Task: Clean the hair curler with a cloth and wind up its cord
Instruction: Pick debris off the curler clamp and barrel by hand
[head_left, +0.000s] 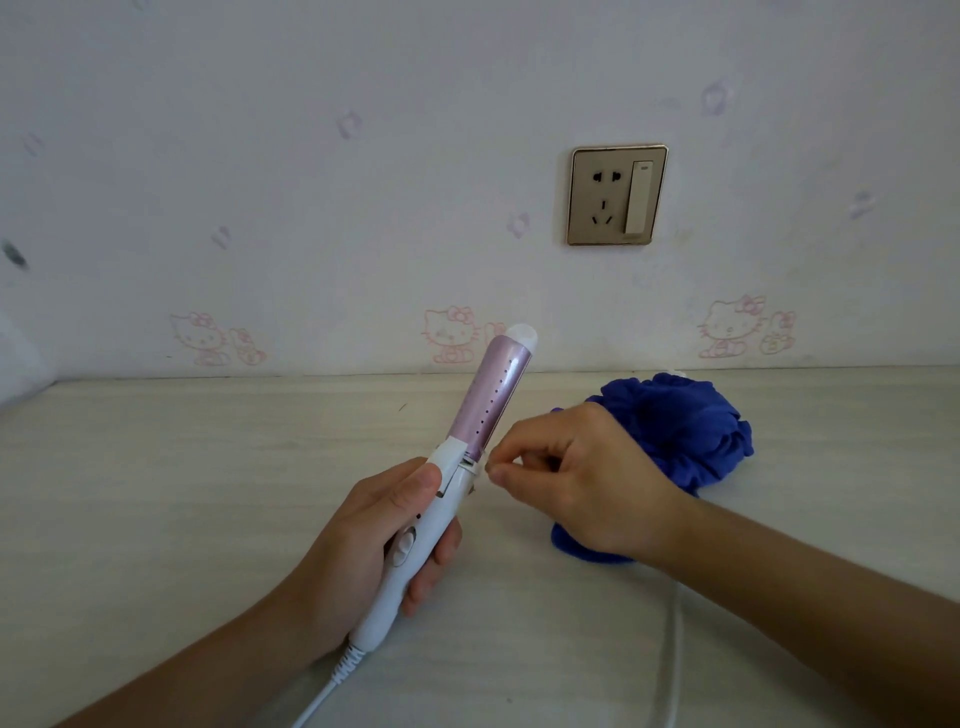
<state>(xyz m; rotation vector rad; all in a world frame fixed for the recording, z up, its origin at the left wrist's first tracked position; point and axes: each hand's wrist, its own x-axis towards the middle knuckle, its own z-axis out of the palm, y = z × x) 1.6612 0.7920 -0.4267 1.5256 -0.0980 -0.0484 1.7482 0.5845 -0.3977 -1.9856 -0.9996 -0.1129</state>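
Note:
My left hand (374, 545) grips the white handle of the hair curler (483, 410), whose pink barrel points up and away toward the wall. My right hand (576, 478) hovers just right of the curler's collar, thumb and forefinger pinched together at the joint between handle and barrel; I cannot tell whether anything is between them. The blue cloth (691, 426) lies crumpled on the table behind and under my right wrist, untouched by the fingers. The white cord (675, 649) leaves the handle's base at the bottom and another stretch runs down the table at the right.
A pale wood-grain table (182, 493) meets a wall with cartoon cat wallpaper. A gold-framed wall socket with a switch (616, 195) sits above the table, nothing plugged into it.

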